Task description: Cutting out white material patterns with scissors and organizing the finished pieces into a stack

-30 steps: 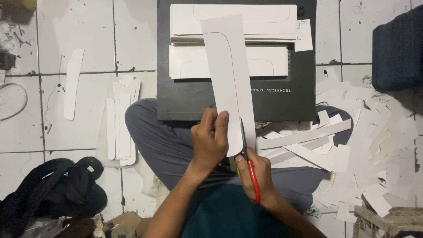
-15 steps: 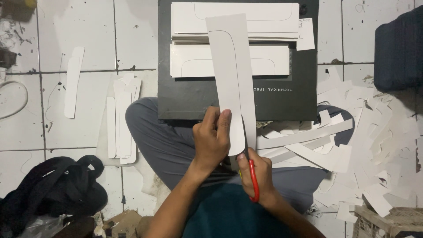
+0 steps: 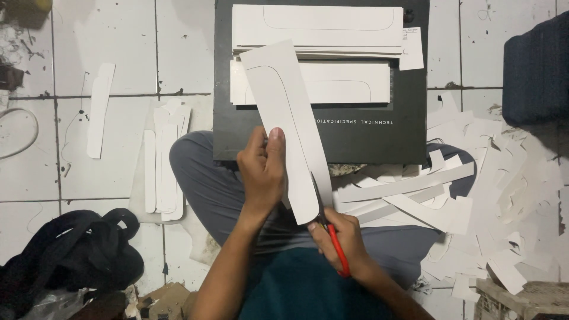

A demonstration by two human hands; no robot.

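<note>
**A:** Quick question on that white card strip [image 3: 284, 118]: stiff or floppy? Looks long, running from about 11 o'clock over the black board [image 3: 379, 142] down to 5 o'clock by the lap.

**B:** Stiffish, judging by how flat and unsagging it sits while pinched only near the low end. Light, thin, probably creases if bent hard. Not slippery, matte finish. Has a pencilled rounded outline along it.

**A:** And the grip?

**B:** Left hand [image 3: 264, 172] closed around the strip's left edge, thumb on top, fingers curled under, at about 9 o'clock from the cut. Right hand [image 3: 341, 237] wrapped shut around the red-handled scissors [image 3: 332, 237], blades meeting the strip's lower right edge. Can't tell how wide the blades gape, too dark there.

**A:** Best holding spot?

**B:** Probably right there, close beside the blades, so the card doesn't flap. Holding the far tip would likely let it wobble.

**A:** Other stuff around?

**B:** More white blanks [image 3: 317, 26] stacked at 12 o'clock, offcuts [image 3: 415, 195] at 3 o'clock, finished pieces [image 3: 163, 166] at 9 o'clock on the tiles.
</note>
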